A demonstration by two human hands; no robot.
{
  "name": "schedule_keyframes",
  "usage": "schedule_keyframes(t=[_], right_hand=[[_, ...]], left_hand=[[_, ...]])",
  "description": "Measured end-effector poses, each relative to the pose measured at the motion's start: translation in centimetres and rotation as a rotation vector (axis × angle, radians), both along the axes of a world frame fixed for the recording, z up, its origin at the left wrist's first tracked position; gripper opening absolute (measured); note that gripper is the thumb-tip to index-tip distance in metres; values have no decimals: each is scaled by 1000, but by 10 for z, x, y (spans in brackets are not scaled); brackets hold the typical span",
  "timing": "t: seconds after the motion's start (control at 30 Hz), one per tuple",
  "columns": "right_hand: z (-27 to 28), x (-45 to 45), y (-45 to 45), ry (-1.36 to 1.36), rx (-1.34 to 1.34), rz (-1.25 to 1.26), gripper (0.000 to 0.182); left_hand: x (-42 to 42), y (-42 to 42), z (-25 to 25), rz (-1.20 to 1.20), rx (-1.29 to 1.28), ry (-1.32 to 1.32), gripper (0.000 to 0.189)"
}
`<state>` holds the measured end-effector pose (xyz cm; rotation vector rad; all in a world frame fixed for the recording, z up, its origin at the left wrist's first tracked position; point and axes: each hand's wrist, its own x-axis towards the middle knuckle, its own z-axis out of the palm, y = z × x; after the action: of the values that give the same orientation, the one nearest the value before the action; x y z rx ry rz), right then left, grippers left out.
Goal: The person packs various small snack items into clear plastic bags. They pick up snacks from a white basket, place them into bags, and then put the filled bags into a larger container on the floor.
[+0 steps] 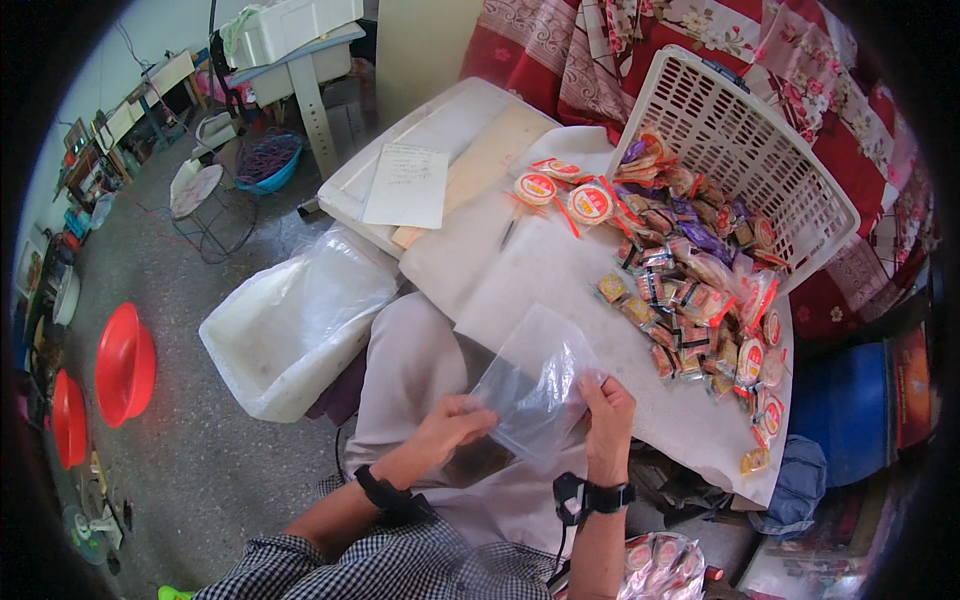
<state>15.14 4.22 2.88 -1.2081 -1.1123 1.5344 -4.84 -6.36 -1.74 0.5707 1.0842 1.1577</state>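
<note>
A clear plastic bag is stretched between my two hands above my lap, and it looks flat with nothing in it. My left hand pinches its left edge between thumb and fingers. On the opposite edge, my right hand grips the film near the corner. Beyond the bag, a heap of small wrapped snacks spills over the white table covering. Several round packaged cakes with red-and-white labels lie at the heap's left side.
A tipped white plastic basket stands behind the snacks. Left of my knee is a foam box with clear plastic bags. A handwritten sheet and a pen lie on the table. Red basins are on the floor.
</note>
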Motion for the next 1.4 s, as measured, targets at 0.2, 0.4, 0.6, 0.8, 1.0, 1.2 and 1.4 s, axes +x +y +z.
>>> schedule_keyframes(t=[0.2,0.4,0.6,0.8,1.0,1.2,1.4], right_hand=[[7,-4,42,-120,168,-36,19],[1,-13,76,-146,221,-198,19],[22,-15,9,-615,669,40,12],[10,-27,-20,-812,1061,267,21],[-2,-27,-13,-762,1048,256,16],[-4,-27,-10,-684,1005,218,9],[-8,-26,-3,-739,933,183,8]], left_hand=[[0,-1,2,82,-9,12,19],[0,12,-9,112,16,10,24],[4,35,2,157,4,-51,29],[16,47,9,220,7,-43,26],[16,50,9,244,59,-130,20],[27,45,5,209,157,-122,9],[35,48,10,249,204,93,10]])
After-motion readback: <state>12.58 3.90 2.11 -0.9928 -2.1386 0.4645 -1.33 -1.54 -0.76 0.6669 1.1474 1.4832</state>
